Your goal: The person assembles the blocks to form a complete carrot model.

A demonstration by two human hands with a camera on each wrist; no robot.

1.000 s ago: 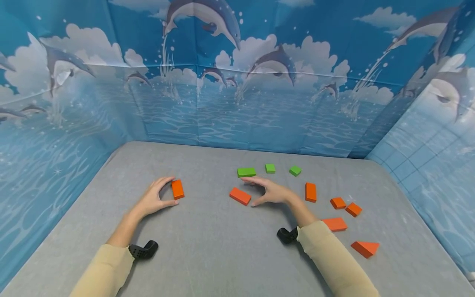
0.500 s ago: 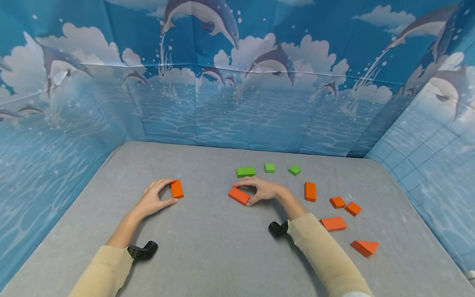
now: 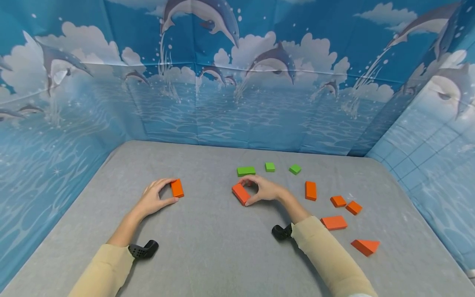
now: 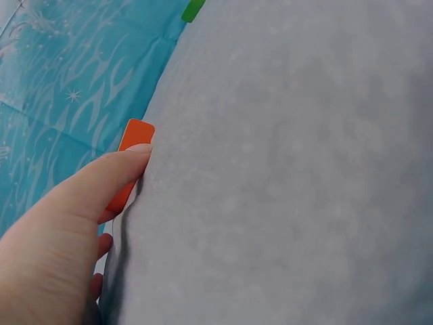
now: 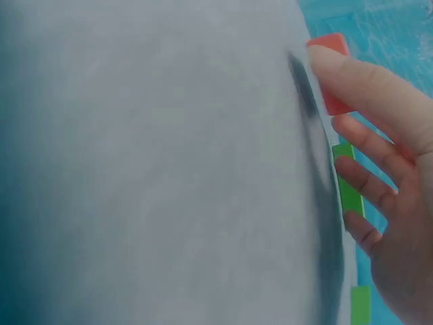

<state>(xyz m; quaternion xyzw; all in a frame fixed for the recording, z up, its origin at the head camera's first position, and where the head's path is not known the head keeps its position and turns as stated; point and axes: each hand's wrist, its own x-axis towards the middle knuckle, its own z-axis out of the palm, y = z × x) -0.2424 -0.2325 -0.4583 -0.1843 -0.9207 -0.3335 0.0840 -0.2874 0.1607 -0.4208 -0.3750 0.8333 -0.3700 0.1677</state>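
On the left of the grey table, the left hand [image 3: 155, 198] holds an orange rectangular block [image 3: 177, 188] between its thumb and fingers. In the left wrist view the thumb lies against the near end of that orange block [image 4: 137, 130]. Nearer the middle, the right hand [image 3: 268, 190] pinches a red-orange rectangular block [image 3: 241, 194] by its two ends. The right wrist view has the thumb across this red-orange block [image 5: 331, 43], with the other fingers loosely bent below it. Just behind the right hand lies a green rectangular block [image 3: 246, 170].
Two small green blocks [image 3: 269, 167] [image 3: 295, 169] lie at the back. To the right are an orange upright-lying block [image 3: 310, 191], two small orange blocks [image 3: 338, 201] [image 3: 353, 207], a longer orange block [image 3: 335, 222] by the right sleeve, and an orange triangular block [image 3: 365, 246]. A dolphin-print curtain [image 3: 222, 115] encloses the table.
The right hand has closed its thumb and fingers onto the red-orange block and turned it to a steeper angle, shifting it slightly right. The left hand keeps its hold, nearly still.
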